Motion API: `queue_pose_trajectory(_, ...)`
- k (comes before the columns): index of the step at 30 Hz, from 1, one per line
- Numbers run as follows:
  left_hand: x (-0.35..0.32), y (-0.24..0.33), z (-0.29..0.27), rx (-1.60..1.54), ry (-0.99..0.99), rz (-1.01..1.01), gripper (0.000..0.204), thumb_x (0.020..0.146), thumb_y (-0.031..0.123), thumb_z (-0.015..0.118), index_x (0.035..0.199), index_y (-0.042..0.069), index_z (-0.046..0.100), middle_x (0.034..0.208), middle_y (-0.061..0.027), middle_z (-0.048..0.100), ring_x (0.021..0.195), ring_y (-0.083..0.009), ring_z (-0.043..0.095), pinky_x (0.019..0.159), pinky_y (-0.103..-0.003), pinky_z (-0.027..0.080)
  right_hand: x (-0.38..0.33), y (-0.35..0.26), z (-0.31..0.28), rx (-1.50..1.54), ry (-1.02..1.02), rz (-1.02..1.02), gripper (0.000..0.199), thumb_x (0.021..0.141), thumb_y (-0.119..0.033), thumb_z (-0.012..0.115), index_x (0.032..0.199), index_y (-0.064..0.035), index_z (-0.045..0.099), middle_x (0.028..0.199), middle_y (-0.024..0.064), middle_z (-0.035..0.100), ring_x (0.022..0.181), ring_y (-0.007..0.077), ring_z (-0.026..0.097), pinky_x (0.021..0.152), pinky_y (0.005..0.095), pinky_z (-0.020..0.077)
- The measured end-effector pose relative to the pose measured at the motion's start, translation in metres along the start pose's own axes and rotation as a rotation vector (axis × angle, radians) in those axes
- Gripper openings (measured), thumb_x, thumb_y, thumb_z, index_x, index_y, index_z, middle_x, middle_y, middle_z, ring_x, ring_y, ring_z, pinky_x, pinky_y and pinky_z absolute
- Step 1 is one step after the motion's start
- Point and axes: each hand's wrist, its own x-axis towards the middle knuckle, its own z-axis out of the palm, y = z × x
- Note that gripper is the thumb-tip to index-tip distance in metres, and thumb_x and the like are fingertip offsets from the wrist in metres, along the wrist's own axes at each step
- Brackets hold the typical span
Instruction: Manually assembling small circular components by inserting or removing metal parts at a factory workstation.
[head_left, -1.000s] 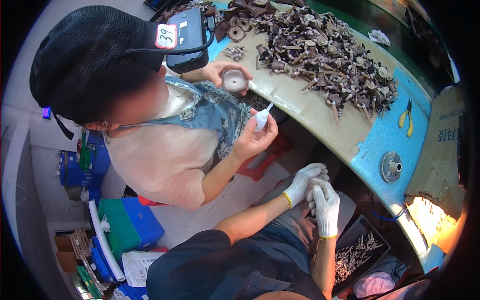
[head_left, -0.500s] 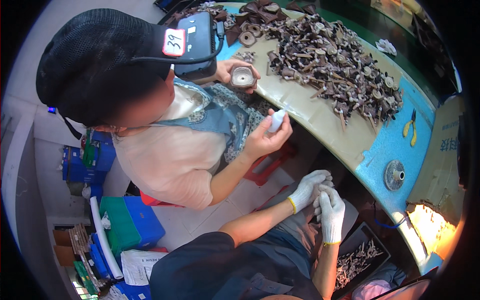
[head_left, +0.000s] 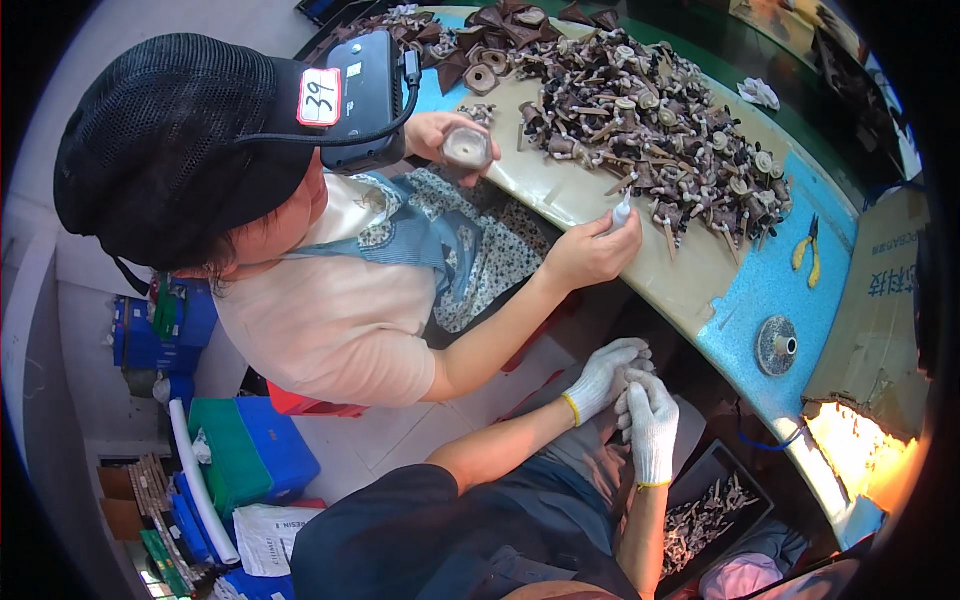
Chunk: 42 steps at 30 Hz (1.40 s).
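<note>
— Cream and blue workbench (head_left: pixel 700 290) carried a heap of brown parts (head_left: pixel 650 120)?
— Yes. Below its edge, 2 white-gloved hands, left hand (head_left: pixel 603 378) and right hand (head_left: pixel 650 425), met, fingers pinched together; whatever they pinched was hidden.

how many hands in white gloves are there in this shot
2. The left hand and right hand, both in white gloves, meet below the table edge. The co-worker's hands are bare. Other gloved hands may lie outside the view.

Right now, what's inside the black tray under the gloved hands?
The black tray holds a heap of small pale stick-like parts. The right hand and forearm cover its near-left corner; its bottom is hidden under the parts.
</note>
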Motion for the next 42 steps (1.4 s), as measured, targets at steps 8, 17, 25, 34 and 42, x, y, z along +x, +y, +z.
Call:
queue_pose_trajectory(8,-0.003,0.002,0.002,0.034,-0.004,0.016,0.030,0.101,0.007,0.065,0.131,0.000,0.062,0.118,-0.0165,0.069,0.101,-0.0298,0.072,0.093,-0.046,0.062,-0.001,-0.001,0.000,-0.002,-0.003,0.001,0.029,0.107,-0.016,0.055,0.129,-0.0034,0.070,0.078,-0.0015,0.065,0.055,0.0030,0.052,0.047,0.0193,0.0415)
queue_pose_trajectory(17,0.005,-0.002,-0.005,-0.001,0.001,0.000,0.031,0.101,0.006,0.065,0.131,-0.001,0.061,0.116,-0.0155,0.069,0.100,-0.0312,0.072,0.091,-0.050,0.063,-0.002,0.003,0.004,0.026,-0.005,-0.006,0.027,0.107,-0.015,0.055,0.127,-0.0046,0.071,0.077,-0.0018,0.064,0.055,0.0031,0.051,0.048,0.0195,0.0404)
queue_pose_trajectory(25,0.003,-0.001,-0.001,0.039,0.038,0.006,0.029,0.102,0.007,0.064,0.130,0.000,0.062,0.114,-0.0152,0.070,0.099,-0.0294,0.073,0.091,-0.050,0.064,-0.003,-0.001,0.004,0.028,-0.006,0.003,0.025,0.108,-0.014,0.057,0.125,-0.0029,0.072,0.077,-0.0008,0.065,0.057,0.0034,0.052,0.051,0.0198,0.0420)
queue_pose_trajectory(34,0.005,-0.003,-0.003,0.026,0.027,0.003,0.029,0.103,0.007,0.063,0.131,0.000,0.062,0.116,-0.0159,0.070,0.099,-0.0300,0.073,0.092,-0.050,0.063,-0.003,0.000,0.002,0.026,-0.010,-0.008,0.025,0.108,-0.014,0.056,0.125,-0.0036,0.072,0.077,-0.0008,0.065,0.057,0.0034,0.052,0.051,0.0197,0.0422)
queue_pose_trajectory(42,0.003,-0.001,-0.002,0.028,0.015,-0.016,0.030,0.103,0.007,0.064,0.131,0.001,0.063,0.120,-0.0157,0.070,0.105,-0.0286,0.070,0.092,-0.043,0.061,-0.002,-0.001,0.002,0.019,-0.003,-0.006,0.026,0.107,-0.014,0.056,0.125,-0.0042,0.072,0.077,-0.0017,0.065,0.056,0.0031,0.052,0.050,0.0196,0.0418)
